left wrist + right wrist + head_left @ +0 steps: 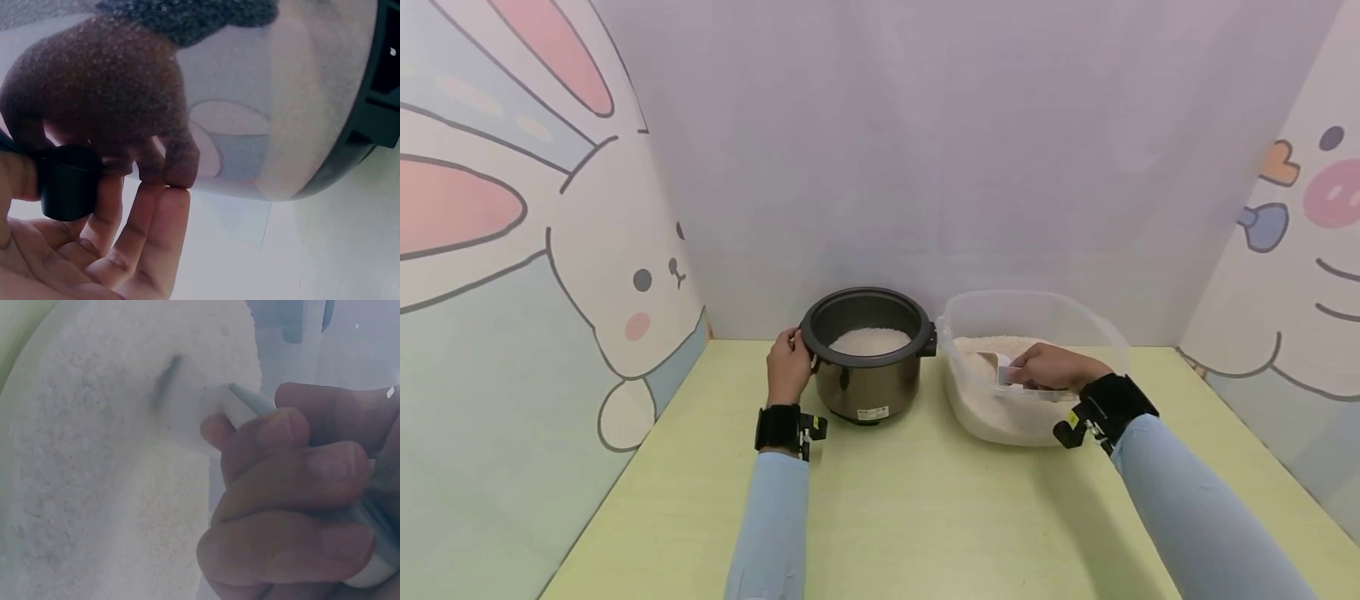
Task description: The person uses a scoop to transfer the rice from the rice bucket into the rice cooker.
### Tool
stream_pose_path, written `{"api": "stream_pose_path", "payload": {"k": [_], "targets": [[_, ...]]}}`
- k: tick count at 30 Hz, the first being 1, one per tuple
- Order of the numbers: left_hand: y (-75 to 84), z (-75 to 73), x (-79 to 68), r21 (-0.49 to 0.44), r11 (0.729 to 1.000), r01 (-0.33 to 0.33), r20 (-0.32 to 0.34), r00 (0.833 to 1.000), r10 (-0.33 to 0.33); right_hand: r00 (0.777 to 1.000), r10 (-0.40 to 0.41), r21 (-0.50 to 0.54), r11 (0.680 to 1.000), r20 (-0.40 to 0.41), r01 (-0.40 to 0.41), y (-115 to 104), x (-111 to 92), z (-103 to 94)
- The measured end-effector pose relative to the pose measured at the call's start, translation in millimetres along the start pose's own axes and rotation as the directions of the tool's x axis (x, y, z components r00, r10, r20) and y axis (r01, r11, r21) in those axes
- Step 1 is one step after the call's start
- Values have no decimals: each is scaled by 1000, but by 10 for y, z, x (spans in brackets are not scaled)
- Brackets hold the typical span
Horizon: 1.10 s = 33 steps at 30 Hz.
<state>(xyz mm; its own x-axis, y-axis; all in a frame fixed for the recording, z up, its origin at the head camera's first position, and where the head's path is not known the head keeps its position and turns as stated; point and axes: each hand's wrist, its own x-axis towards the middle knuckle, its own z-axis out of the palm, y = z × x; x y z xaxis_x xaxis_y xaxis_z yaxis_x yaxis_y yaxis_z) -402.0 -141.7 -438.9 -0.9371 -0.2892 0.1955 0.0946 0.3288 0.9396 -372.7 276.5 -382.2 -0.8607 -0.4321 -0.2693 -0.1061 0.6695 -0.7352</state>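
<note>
A dark rice cooker point(880, 386) stands at the back of the table with its lid off, white rice point(870, 341) lying inside it. My left hand point(788, 368) grips the cooker's left handle point(70, 184), fingertips against the shiny body in the left wrist view. To the right is a clear plastic container point(1033, 302) holding a lot of rice point(69, 450). Reaching over its near wall, my right hand point(1054, 367) holds a white scoop point(1003, 369) by the handle. In the right wrist view the scoop's front edge is down at the rice; the rice partly hides it.
The cooker's right handle point(929, 342) sits close beside the container. Behind both hangs a pale curtain-like backdrop point(925, 167). Cartoon panels point(587, 292) flank the light yellow-green table point(925, 517).
</note>
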Motion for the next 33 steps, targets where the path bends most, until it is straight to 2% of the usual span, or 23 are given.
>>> {"api": "stream_pose_path", "payload": {"k": [6, 16, 23, 29, 33], "targets": [[-11, 9, 4, 0, 1000, -12, -6, 1000, 12, 999, -40, 51, 998, 9, 39, 13, -23, -7], [-22, -2, -4, 2, 1000, -13, -5, 1000, 13, 998, -61, 92, 994, 11, 60, 25, -35, 4], [1, -11, -1, 10, 1000, -7, -11, 1000, 8, 998, -57, 123, 991, 0, 56, -8, -59, 0], [0, -2, -5, 4, 1000, -13, -10, 1000, 13, 999, -26, 211, 977, 26, 20, 26, -57, -39], [1, 2, -15, 1, 1000, -14, -14, 1000, 14, 998, -36, 265, 964, 56, 20, 54, -70, -78]]}}
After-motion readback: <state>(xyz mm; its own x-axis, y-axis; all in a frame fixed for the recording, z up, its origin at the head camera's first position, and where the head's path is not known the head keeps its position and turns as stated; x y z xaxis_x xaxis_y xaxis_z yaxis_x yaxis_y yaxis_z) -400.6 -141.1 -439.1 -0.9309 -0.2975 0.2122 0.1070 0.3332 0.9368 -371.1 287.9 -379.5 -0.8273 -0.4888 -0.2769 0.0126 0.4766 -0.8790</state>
